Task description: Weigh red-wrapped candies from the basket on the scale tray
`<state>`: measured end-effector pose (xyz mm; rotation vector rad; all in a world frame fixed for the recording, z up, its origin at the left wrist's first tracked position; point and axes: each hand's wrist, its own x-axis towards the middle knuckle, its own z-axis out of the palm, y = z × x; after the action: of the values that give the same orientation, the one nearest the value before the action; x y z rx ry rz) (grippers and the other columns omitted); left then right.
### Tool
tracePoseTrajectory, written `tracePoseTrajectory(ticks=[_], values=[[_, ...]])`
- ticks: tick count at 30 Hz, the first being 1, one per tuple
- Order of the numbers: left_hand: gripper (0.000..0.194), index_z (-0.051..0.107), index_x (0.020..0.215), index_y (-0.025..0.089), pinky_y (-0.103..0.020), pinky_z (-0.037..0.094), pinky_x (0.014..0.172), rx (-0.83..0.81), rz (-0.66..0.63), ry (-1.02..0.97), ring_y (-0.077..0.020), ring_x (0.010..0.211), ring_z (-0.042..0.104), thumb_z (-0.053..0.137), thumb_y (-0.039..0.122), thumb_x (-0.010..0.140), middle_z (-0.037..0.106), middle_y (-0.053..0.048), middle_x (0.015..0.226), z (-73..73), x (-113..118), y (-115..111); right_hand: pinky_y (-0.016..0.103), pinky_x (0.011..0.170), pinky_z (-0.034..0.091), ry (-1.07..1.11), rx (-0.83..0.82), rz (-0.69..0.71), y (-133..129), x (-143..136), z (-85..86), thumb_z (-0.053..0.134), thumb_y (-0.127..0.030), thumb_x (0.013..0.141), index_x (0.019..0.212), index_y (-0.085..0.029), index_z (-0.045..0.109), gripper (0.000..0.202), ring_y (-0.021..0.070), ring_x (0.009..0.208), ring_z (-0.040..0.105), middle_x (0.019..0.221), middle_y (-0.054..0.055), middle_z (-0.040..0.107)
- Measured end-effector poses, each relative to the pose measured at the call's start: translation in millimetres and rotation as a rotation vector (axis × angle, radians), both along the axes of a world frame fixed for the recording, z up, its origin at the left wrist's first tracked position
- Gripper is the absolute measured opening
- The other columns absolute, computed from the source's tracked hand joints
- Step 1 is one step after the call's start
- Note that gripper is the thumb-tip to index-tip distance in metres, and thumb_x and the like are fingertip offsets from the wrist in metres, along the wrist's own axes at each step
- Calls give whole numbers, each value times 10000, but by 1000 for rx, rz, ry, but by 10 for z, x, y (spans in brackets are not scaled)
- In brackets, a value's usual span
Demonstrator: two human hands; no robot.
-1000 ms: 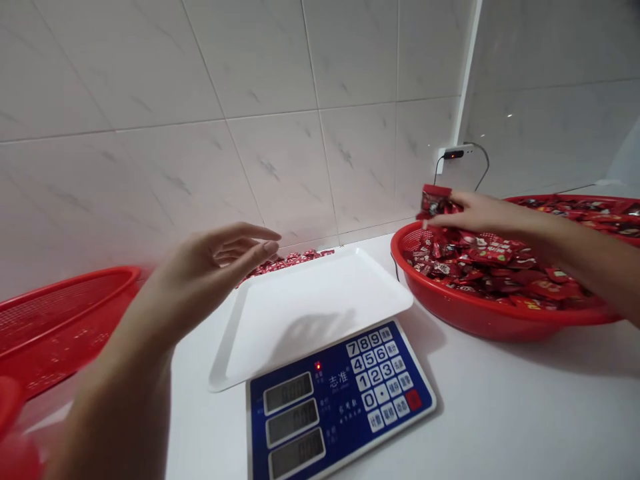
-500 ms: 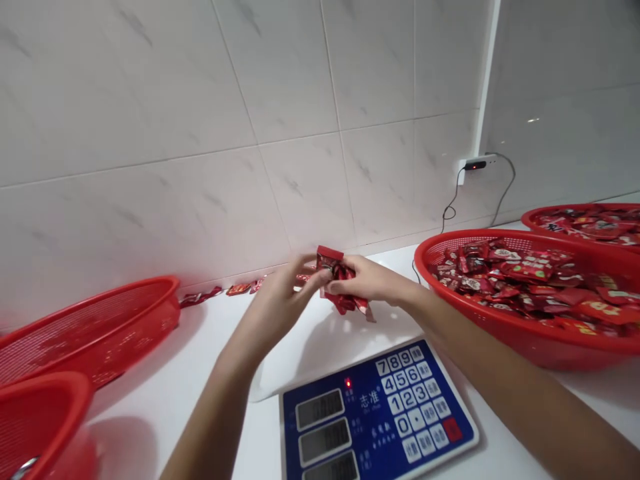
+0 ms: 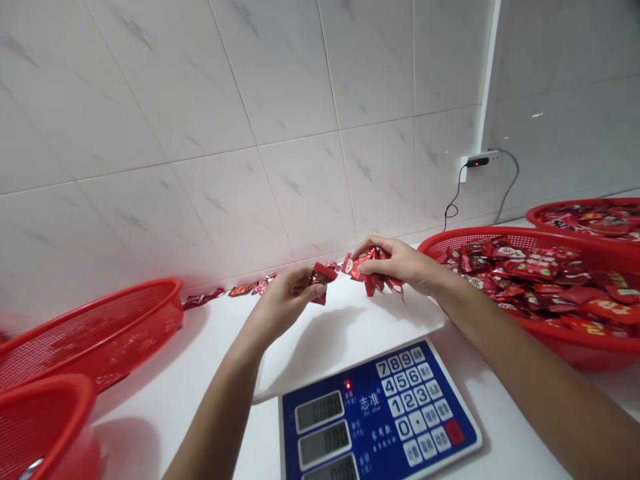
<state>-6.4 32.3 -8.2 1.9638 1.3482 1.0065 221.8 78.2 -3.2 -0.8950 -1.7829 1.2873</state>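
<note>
Over the tray point(image 3: 363, 327), the left hand point(image 3: 283, 303) pinches one packet point(image 3: 321, 281) and the right hand point(image 3: 405, 263) is curled round a bunch point(image 3: 374, 262), all probably light, slippery and easiest to grip by their ends.

“志准” and digits 0–9 on scale point(image 3: 377, 415)

left hand point(image 3: 284, 303) and right hand point(image 3: 404, 265): both bare, with slim fingers point(image 3: 315, 291) and narrow wrists point(image 3: 256, 337). left forearm point(image 3: 220, 407) and right forearm point(image 3: 510, 357): likewise bare along the whole visible length, smooth in outline, broadening gradually from the wrist; nail detail indistinct.
</note>
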Motion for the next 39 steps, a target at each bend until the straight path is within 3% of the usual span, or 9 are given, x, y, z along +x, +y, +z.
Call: tracePoseTrajectory(ticks=[6, 15, 20, 25, 29, 35, 39], values=[[236, 706, 970, 168, -412, 561, 882, -143, -85, -15, -255, 905, 723, 694, 322, 791, 757, -84, 926, 11, 34, -33, 209, 396, 314, 7, 7, 11, 18, 13, 0, 671, -208, 722, 919, -204, 616, 205, 111, 438, 491, 530, -15, 607], [236, 689, 1010, 192, -373, 559, 871, -175, -63, 25, -243, 952, 736, 689, 240, 779, 788, -71, 958, -36, 0, -20, 202, 394, 314, -13, 30, 45, 30, 11, -13, 673, -238, 719, 939, -200, 614, 231, 104, 421, 473, 542, -2, 638], [235, 652, 999, 201, -363, 551, 835, -168, 16, 59, -235, 926, 733, 682, 226, 767, 787, -64, 916, -34, 33, -38, 206, 401, 323, -2, 16, 60, -4, 9, 3, 662, -213, 713, 935, -195, 608, 230, 110, 440, 503, 535, -1, 638], [52, 612, 786, 209, -330, 508, 717, 60, 166, 291, -227, 803, 702, 656, 196, 761, 750, -35, 836, -43, 53, -41, 220, 407, 322, -7, -3, 56, -19, 8, 14, 659, -200, 705, 941, -192, 613, 241, 104, 430, 484, 522, -12, 622], [170, 544, 640, 207, -280, 419, 635, 240, 207, 499, -198, 710, 623, 581, 104, 769, 684, -16, 740, -34, 73, -51, 215, 403, 320, -6, -1, 78, -25, 9, 16, 663, -202, 713, 944, -187, 610, 236, 104, 438, 500, 536, -12, 629], [191, 595, 629, 193, -283, 402, 670, 277, 181, 570, -191, 734, 601, 556, 64, 765, 683, -38, 823, -66, 33, -8, 182, 387, 334, 5, 6, 78, -43, 15, 25, 674, -191, 721, 944, -172, 612, 232, 100, 466, 545, 563, -6, 637], [241, 648, 628, 210, -278, 408, 646, 235, 122, 601, -192, 701, 612, 528, 44, 753, 693, -18, 759, -59, -76, 9, 158, 352, 315, 2, 1, 97, -47, 19, 26, 667, -182, 744, 960, -173, 613, 223, 79, 414, 500, 520, -29, 600]])
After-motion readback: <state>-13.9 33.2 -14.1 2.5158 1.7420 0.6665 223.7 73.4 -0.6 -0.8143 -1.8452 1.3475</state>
